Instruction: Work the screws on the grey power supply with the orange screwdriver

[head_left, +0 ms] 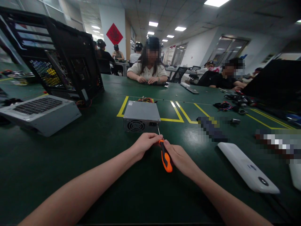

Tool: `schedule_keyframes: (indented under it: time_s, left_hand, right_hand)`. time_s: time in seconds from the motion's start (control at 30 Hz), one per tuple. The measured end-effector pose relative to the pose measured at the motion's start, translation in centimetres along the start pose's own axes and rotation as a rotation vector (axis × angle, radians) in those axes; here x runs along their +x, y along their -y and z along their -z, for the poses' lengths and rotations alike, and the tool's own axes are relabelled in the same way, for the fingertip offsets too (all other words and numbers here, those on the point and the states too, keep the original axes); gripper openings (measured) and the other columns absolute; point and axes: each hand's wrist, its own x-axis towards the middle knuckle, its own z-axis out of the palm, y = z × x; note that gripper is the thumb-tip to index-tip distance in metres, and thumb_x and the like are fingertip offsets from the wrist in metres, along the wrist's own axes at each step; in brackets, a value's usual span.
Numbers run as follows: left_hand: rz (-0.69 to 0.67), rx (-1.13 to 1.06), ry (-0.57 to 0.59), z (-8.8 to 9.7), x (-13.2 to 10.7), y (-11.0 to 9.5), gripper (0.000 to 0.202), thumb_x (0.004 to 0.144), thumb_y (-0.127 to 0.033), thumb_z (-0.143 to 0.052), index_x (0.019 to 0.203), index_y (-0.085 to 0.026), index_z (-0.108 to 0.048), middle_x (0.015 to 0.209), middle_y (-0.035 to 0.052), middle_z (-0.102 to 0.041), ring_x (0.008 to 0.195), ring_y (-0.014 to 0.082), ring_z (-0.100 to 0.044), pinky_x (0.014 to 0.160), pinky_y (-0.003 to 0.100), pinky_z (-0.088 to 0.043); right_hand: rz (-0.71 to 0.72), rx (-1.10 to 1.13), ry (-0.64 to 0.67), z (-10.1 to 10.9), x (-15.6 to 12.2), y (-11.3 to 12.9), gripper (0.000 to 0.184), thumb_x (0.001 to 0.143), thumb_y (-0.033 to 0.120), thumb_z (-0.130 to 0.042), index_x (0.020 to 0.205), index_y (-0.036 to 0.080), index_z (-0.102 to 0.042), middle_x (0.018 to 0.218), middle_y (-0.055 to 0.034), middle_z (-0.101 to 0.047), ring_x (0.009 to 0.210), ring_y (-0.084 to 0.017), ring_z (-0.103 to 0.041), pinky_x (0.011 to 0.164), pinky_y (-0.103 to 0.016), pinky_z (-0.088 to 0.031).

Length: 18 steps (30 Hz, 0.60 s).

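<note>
From my distant seat I am seeing a grey vented box point(43, 113) sitting well left of the grey power supply point(142, 111), and a black computer case point(68, 53) standing behind and left of that supply. The power supply is lying on the green table point(131, 194), fan side facing me. Just on its near side, the left hand point(148, 142) is pinching an orange-and-black screwdriver point(166, 157) near its shaft, and the right hand point(178, 154) is gripping the handle. Whether the tip is touching the supply's right end, I cannot tell. Well right of the supply, a white device point(246, 168) is lying.
</note>
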Motion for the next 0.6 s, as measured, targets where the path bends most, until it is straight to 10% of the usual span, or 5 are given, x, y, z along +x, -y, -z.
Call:
schedule_keyframes:
  time_s: [0.13,0.27,0.43,0.6]
  left_hand:
    - [0.014,-0.101,0.010,-0.1,0.0,-0.1,0.026,0.068,-0.038,-0.065,0.064,-0.013,-0.058,0.064,-0.0005,-0.058,0.063,0.0093,-0.052,0.067,0.025,-0.038]
    - [0.002,-0.159,0.023,0.0,0.0,-0.1,0.031,0.065,-0.040,-0.067,0.061,-0.013,-0.054,0.058,-0.0028,-0.053,0.054,0.0059,-0.046,0.057,0.021,-0.034]
    - [0.018,-0.197,0.000,-0.1,0.2,0.1,0.036,0.063,-0.044,-0.067,0.058,-0.014,-0.048,0.054,-0.0040,-0.048,0.050,0.0053,-0.043,0.052,0.020,-0.033]
    - [-0.265,0.259,-0.131,0.8,-0.1,0.0,0.032,0.081,-0.044,-0.045,0.071,-0.015,-0.054,0.060,-0.0014,-0.053,0.057,0.0096,-0.049,0.061,0.024,-0.039]
  right_hand:
    - [0.701,-0.387,-0.287,1.9,-0.2,-0.7,0.014,0.078,0.014,-0.047,0.088,0.021,-0.054,0.080,-0.0032,-0.055,0.068,-0.014,-0.051,0.061,-0.028,-0.041]
    - [1.177,-0.698,-0.062,2.2,-1.4,-0.2,0.049,0.071,0.005,-0.049,0.113,0.028,-0.049,0.122,-0.0080,-0.050,0.108,-0.022,-0.048,0.087,-0.040,-0.041]
    - [1.119,-0.790,0.298,1.3,-2.0,1.0,0.047,0.078,0.010,-0.049,0.121,0.030,-0.046,0.129,-0.0052,-0.048,0.118,-0.020,-0.044,0.100,-0.043,-0.033]
    - [0.951,-0.704,0.186,1.9,-1.6,-0.5,0.046,0.078,0.010,-0.053,0.117,0.034,-0.051,0.126,-0.0006,-0.051,0.114,-0.021,-0.047,0.095,-0.042,-0.038]
